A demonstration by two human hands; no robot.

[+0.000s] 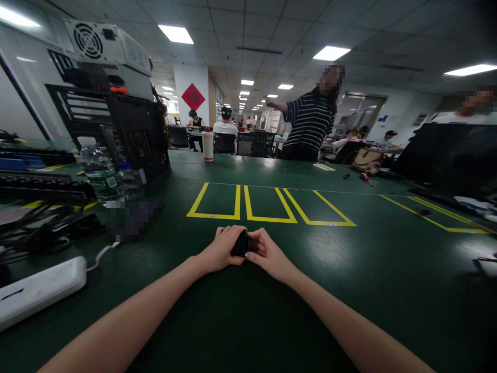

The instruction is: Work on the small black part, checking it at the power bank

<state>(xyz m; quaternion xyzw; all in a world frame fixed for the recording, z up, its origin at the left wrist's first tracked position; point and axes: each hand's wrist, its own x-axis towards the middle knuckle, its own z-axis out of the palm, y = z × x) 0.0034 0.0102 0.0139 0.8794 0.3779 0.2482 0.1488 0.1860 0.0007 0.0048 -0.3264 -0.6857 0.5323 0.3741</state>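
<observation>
Between my two hands is a small black block-like object (240, 244), low over the green table (217, 311); its kind I cannot make out. My left hand (223, 247) is closed around its left side, fingers over the top and thumb below. From the other side, my right hand (267, 254) pinches its right edge with thumb and fingers. Parts of the object are covered by the fingers. Just beyond my hands, yellow tape outlines (271, 221) mark the tabletop.
At left stand an opened computer case (135, 140) with a power supply (104, 44) on top, plastic bottles (99, 173) and a white power bank-like box (42, 290). A white cup (208, 145) is at the far edge. Behind the table a person in a striped shirt (310, 122) stretches out an arm.
</observation>
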